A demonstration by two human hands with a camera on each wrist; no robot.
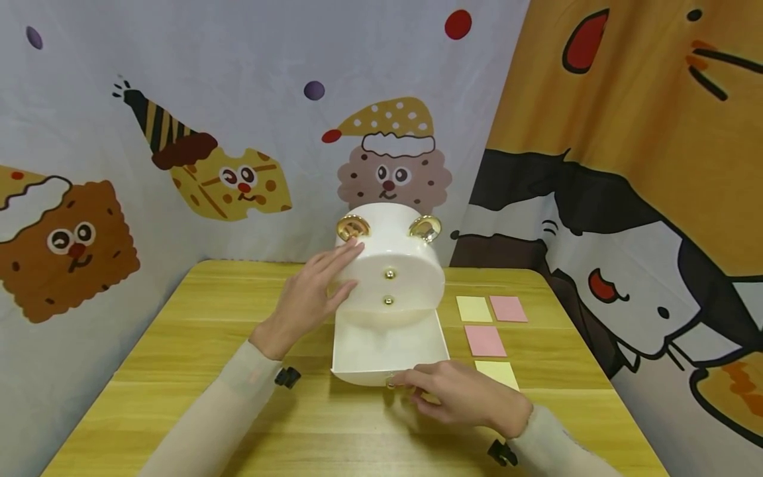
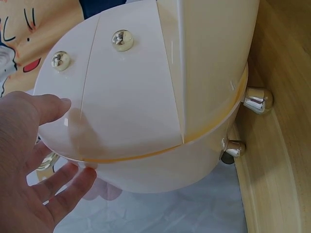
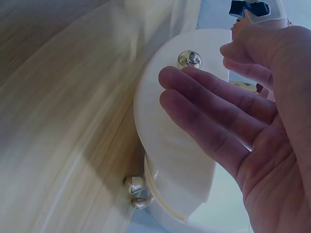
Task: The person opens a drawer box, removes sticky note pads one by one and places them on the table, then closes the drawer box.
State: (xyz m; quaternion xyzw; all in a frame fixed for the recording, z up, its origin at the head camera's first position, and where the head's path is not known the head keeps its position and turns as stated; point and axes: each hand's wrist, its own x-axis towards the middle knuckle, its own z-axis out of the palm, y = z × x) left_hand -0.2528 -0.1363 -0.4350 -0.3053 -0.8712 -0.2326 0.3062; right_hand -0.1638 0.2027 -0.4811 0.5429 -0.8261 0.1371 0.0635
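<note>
A white rounded drawer box (image 1: 387,232) with gold ears stands on the table, and its lowest drawer (image 1: 387,341) is pulled out with bare white inside. My left hand (image 1: 310,291) rests against the box's upper left side, thumb by the front face and fingers along the side; the left wrist view shows this hand (image 2: 43,160) spanning the edge. At the drawer's front, my right hand (image 1: 459,394) has its fingertips by the gold knob (image 1: 390,382). In the right wrist view its extended fingers (image 3: 209,109) lie close to that knob (image 3: 189,58); contact is unclear.
Pink sticky notes (image 1: 508,309) and yellow sticky notes (image 1: 473,309) lie on the wooden table (image 1: 238,318) right of the box. Patterned cloth (image 1: 256,53) hangs behind the table. The box's gold feet (image 2: 258,100) show in the wrist views.
</note>
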